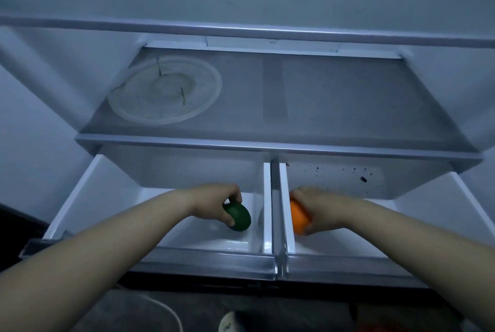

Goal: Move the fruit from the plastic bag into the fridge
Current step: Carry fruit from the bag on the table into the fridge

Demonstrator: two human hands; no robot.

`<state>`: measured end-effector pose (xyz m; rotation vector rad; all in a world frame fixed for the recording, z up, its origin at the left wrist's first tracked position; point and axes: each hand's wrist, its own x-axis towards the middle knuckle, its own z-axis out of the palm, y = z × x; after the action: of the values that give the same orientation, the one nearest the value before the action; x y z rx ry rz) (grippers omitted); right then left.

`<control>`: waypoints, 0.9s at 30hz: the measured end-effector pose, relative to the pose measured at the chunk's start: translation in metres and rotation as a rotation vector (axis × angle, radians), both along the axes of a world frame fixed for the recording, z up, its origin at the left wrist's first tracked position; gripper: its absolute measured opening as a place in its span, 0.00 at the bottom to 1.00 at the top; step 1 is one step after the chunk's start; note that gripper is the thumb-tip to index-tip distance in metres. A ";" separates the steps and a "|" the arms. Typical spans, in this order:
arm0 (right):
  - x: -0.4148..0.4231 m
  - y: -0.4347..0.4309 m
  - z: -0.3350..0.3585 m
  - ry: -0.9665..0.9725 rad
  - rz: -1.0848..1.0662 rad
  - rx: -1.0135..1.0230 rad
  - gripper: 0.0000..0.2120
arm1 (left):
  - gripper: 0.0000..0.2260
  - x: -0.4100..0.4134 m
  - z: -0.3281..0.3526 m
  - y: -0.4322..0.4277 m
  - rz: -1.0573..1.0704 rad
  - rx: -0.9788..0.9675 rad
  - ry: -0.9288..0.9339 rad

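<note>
The open fridge (40,90) fills almost the whole view, and its inside is white and dim. A wide glass shelf (334,106) crosses the middle of it. Below the shelf, at 6 o'clock, two white drawers are pulled out side by side, with a narrow divider (276,211) between them: the left drawer (88,187) at 9 o'clock from the divider and the right drawer (428,197) at 3 o'clock. On the shelf, toward 10 o'clock, lies a round translucent disc (164,90) with some cracks in it. Both bare forearms reach in from 6 o'clock. The left hand (214,203) is inside the left drawer, and its fingers and thumb are curled around a green fruit (239,216), which is low in the drawer and near the divider; I cannot tell if it touches the floor. The right hand (321,208) is inside the right drawer, just beside the divider, and its fingers are closed over an orange fruit (298,218), which it grips from above. On the back wall of the right drawer, toward 1 o'clock from this hand, there are small dark specks (363,179).
</note>
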<state>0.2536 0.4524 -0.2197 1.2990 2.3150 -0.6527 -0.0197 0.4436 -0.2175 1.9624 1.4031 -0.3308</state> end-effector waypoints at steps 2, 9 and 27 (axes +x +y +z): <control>0.001 0.000 -0.010 0.011 -0.013 -0.017 0.38 | 0.22 0.001 -0.011 -0.001 -0.011 -0.009 0.036; 0.005 0.006 -0.019 0.067 -0.159 -0.091 0.41 | 0.21 0.001 -0.030 -0.001 0.033 -0.022 0.028; -0.008 -0.023 0.075 0.132 -0.064 0.186 0.25 | 0.25 -0.002 0.059 -0.036 0.177 0.137 0.161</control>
<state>0.2458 0.4297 -0.1446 1.4576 2.4993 -0.5701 -0.0222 0.4075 -0.1590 1.9362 1.7311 -0.3242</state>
